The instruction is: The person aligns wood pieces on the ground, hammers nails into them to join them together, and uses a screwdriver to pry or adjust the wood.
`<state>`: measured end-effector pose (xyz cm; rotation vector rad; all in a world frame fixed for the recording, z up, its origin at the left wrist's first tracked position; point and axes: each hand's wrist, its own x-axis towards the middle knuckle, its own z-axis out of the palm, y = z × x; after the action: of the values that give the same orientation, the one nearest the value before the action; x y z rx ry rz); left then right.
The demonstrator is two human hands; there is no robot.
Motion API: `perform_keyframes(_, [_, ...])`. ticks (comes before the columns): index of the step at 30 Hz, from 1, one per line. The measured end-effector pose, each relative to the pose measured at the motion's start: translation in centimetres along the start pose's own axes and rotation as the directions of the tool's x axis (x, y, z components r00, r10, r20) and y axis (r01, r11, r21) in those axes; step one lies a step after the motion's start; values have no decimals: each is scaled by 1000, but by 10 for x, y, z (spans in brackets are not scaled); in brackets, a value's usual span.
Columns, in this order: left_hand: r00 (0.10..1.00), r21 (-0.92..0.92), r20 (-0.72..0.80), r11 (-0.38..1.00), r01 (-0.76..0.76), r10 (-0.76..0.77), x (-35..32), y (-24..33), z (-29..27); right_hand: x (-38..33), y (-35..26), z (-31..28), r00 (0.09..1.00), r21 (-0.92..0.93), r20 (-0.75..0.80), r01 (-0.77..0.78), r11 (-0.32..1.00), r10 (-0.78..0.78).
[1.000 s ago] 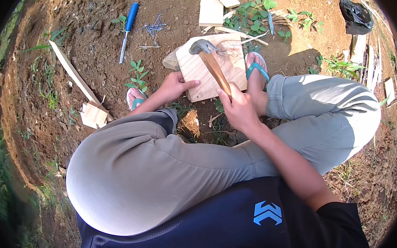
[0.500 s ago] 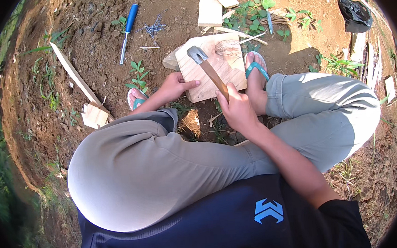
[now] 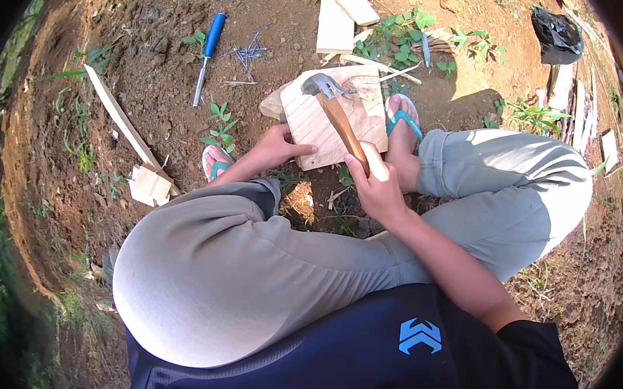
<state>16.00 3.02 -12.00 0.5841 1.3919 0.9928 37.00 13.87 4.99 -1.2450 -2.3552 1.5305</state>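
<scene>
My right hand point(image 3: 378, 182) is wrapped round the wooden handle of a claw hammer point(image 3: 340, 125). The hammer's metal head is over the far left part of a pale wooden board point(image 3: 354, 135); whether it touches the wood I cannot tell. At the board's left edge, my left hand point(image 3: 279, 146) grips it, thumb on the top face and the other fingers partly hidden at the side. The board lies between my feet, with another piece of wood point(image 3: 273, 106) showing from under its left side.
Beyond the board lie a blue-handled chisel point(image 3: 209, 53), a pile of nails point(image 3: 249, 52) and wooden offcuts point(image 3: 334, 26). A long wood strip point(image 3: 122, 117) rests at the left. A black plastic bag point(image 3: 557, 35) sits at the far right, near small green plants point(image 3: 533, 115).
The hammer has turned in my right hand, so its head now shows more from the side. My left hand keeps its place on the board. The whole view has shifted slightly.
</scene>
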Motion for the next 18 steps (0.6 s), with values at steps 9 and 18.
perform_keyframes(9, [999, 149, -32, 988, 36, -31, 3, -4, -6, -9, -1, -6, 902, -20, -258, 352, 936, -345])
perform_keyframes(18, [999, 116, -41, 993, 22, -17, -5, 13, -3, -9, 3, -4, 999, -157, 3, 43, 987, -43])
